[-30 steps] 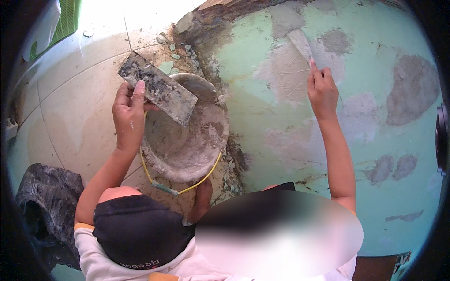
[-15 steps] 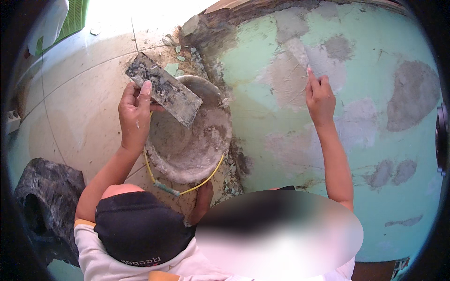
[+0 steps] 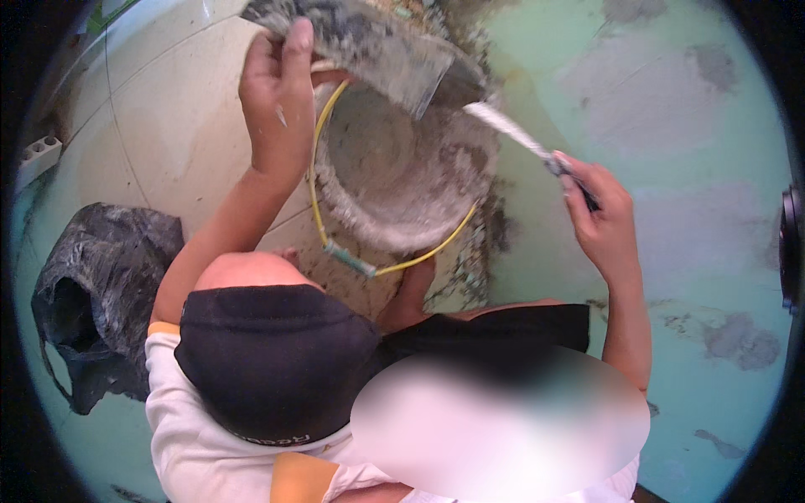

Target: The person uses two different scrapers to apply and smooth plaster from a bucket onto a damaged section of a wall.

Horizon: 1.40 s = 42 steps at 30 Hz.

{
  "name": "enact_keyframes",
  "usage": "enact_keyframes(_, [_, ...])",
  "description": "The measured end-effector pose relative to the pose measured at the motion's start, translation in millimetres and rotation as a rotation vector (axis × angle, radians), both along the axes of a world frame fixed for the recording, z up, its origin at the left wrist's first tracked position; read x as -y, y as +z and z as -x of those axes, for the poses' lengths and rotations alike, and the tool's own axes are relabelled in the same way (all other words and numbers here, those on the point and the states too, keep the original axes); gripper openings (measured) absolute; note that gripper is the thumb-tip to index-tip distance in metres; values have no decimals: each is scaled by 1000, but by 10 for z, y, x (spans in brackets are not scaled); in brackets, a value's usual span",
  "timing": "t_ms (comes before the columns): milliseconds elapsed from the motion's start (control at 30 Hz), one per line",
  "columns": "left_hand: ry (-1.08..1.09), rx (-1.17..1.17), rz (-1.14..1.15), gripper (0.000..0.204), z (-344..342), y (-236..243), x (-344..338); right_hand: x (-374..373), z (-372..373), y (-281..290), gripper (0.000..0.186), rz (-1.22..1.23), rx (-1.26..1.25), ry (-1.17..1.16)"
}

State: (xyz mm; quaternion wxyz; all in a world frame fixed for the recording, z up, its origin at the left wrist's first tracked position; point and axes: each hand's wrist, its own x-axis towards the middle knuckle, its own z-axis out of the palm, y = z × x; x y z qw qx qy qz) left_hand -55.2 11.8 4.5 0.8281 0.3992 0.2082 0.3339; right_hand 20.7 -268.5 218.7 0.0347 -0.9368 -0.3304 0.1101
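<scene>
My left hand (image 3: 281,117) is closed around a flat rectangular plastering trowel (image 3: 377,50), thumb on top and the other fingers partly hidden beneath. Grey plaster smears its face. It is held over the far side of a plaster-caked bucket (image 3: 360,138) with a yellow handle. My right hand (image 3: 608,214) grips a putty knife (image 3: 511,130) whose pale blade points left, its tip close to the trowel's right end; contact between them cannot be made out. The bucket stands between my arms, grey residue lining its inside.
A green wall (image 3: 537,260) with grey plaster patches (image 3: 654,92) rises on the right. Rubble lies along its foot. A crumpled black plastic bag (image 3: 109,285) sits on the tiled floor (image 3: 193,142) at left, near a white socket strip (image 3: 40,159). My bent knee (image 3: 277,360) is close to the bucket.
My right hand has brought the putty knife away from the wall patch, down and left toward the trowel. The view has shifted, so bucket, bag and wall sit further right or higher.
</scene>
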Motion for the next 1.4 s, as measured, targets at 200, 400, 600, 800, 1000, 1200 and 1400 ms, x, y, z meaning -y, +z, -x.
enact_keyframes(200, [-14,14,92,19,-31,-32,43,-415,23,-1195,23,45,-226,-11])
enact_keyframes(400, [-43,-103,140,20,-113,44,118,-854,-86,-2037,23,167,-52,-41])
enact_keyframes(600, [-43,-135,150,22,-101,40,164,-1003,317,-2159,20,146,-95,176])
enact_keyframes(800, [-15,-102,72,25,-115,93,175,-862,273,-1770,19,264,-287,303])
enact_keyframes(1000, [26,-82,18,28,-149,159,248,-880,-115,-1920,16,308,54,190])
enact_keyframes(1200, [-27,-57,53,27,-155,48,182,-870,375,-2055,13,218,-119,292])
enact_keyframes(1400, [-35,-68,73,26,-116,80,160,-799,176,-1734,18,286,-244,248])
